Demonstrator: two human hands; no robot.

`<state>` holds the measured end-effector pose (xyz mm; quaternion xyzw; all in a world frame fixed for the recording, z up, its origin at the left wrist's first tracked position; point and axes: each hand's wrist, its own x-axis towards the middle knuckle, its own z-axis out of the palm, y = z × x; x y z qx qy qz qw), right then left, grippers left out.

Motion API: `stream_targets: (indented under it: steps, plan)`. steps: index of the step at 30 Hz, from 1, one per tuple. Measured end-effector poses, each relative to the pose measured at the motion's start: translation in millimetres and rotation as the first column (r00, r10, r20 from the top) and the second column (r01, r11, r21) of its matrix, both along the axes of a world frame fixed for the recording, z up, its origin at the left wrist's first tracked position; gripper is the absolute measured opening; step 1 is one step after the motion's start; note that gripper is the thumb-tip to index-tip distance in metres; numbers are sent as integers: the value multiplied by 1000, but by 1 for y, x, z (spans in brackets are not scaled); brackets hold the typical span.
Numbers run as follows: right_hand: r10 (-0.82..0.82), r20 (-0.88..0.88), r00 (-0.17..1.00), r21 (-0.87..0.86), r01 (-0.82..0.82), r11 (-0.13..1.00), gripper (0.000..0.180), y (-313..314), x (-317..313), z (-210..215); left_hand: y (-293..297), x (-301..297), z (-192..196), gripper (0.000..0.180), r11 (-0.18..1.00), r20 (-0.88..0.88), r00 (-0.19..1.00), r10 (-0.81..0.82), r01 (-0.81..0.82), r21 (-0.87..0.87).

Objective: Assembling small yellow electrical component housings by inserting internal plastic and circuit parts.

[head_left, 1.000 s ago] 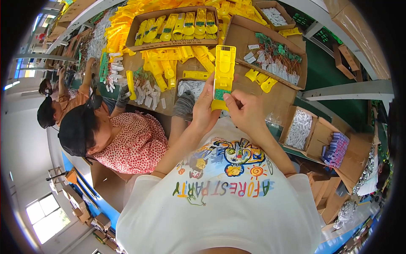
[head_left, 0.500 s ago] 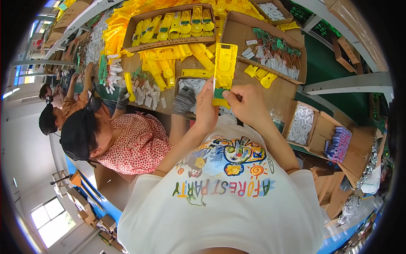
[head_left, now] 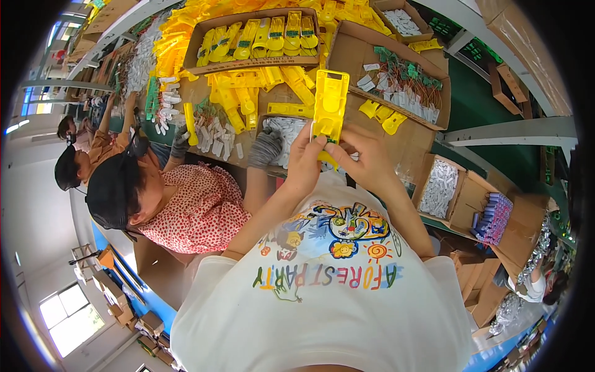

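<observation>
Both my hands hold one long yellow plastic housing (head_left: 329, 106) upright in front of my chest, over the near edge of the cardboard-covered bench (head_left: 409, 146). My left hand (head_left: 305, 160) grips its lower left side, thumb on the front. My right hand (head_left: 365, 160) pinches its lower right edge, with a small green part at the fingertips. Behind the housing lies a shallow box of small white parts (head_left: 282, 131).
A cardboard tray of yellow housings (head_left: 260, 36) stands at the back, with loose yellow pieces (head_left: 238, 99) below it. A box of green-and-white wired parts (head_left: 406, 87) is at the right. A co-worker in a red patterned top (head_left: 198, 208) with grey gloves works at my left.
The yellow housing has stayed upright between my hands. My fingers have shifted slightly along its lower end. The co-worker's gloved hand has moved nearer the white parts.
</observation>
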<state>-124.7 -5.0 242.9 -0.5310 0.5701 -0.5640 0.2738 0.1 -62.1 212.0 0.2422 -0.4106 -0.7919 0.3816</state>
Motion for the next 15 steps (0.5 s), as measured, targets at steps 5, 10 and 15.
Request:
stream_targets:
  steps: [5,10,15]
  plan:
    - [-41,-50,998,-6,41,999,19,4,6,-9,-4,0,11,34,993,129,990,-61,73,-89]
    - [-27,-8,1000,8,28,1000,16,5,6,-16,1,0,6,31,998,80,995,-59,59,-6]
    - [-36,68,997,218,20,976,16,-6,-8,-47,-19,-8,-30,33,990,201,977,-70,93,-110]
